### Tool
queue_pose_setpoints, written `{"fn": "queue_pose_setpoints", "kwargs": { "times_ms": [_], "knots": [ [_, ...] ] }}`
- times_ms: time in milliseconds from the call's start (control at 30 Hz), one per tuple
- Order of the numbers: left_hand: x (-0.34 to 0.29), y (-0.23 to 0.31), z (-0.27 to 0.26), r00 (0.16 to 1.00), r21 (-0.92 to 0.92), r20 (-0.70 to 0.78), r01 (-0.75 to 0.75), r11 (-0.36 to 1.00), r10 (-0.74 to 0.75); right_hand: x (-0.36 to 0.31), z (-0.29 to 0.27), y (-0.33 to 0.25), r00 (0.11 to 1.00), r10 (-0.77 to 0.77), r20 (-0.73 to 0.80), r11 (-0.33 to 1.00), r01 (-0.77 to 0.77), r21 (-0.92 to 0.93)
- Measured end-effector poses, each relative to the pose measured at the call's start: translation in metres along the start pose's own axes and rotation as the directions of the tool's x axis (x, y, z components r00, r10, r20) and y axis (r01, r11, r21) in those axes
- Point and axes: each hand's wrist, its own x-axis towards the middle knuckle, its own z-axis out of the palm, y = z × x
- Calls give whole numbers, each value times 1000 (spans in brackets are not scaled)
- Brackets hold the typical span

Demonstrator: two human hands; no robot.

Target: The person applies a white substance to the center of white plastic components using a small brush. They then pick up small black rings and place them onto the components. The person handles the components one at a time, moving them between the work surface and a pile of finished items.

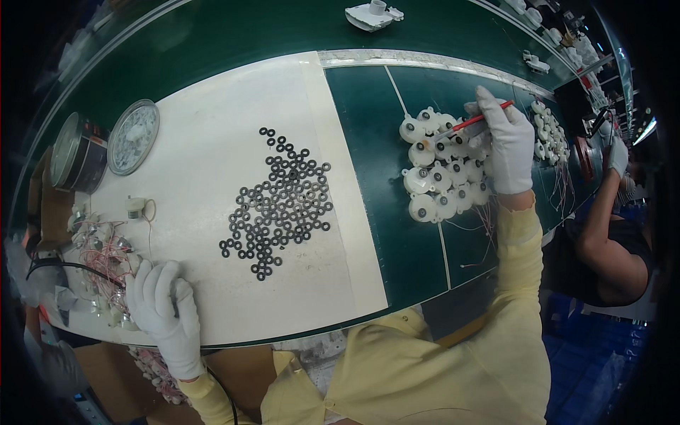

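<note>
My right hand (504,142), in a white glove, grips a slim brush (482,116) with a red handle. Its pale tip points down and left, over a cluster of round white plastic housings (419,180) with dark centres. Thin pale wires (489,219) trail from the cluster's near side. At the left table edge rests my gloved left hand (161,304), its fingers loosely bent and apart, with nothing visible in them. Beside it lies a heap of small motors (106,262) with pink wires. Many black rings (283,202) are spread over the white sheet (333,276) between my hands.
A dark can (79,152) and a round lid (133,138) with whitish residue stand at the far left. One white part (136,208) sits near the heap. Another housing cluster (549,133) lies at right, near a co-worker's arm (602,219). A white fitting (374,14) lies at the back.
</note>
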Motion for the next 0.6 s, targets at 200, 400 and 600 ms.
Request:
{"fn": "queue_pose_setpoints", "kwargs": {
  "times_ms": [200, 400, 600],
  "knots": [
    [0, 0, 1, 1000, 7, -6, -5, 1000, 5, -6, 4, -8, 1000, -10, -23, 999, 10, 36],
    [0, -1, 1, 1000, 1, -4, -1, 1000, 1, -6, -3, -3, 993, 35, 113, 999, -36, 7],
    [-1, -1, 1, 1000, 3, -8, -5, 1000, 5, -8, 0, -3, 977, 81, 196, 997, -77, -26]
  ]
}}
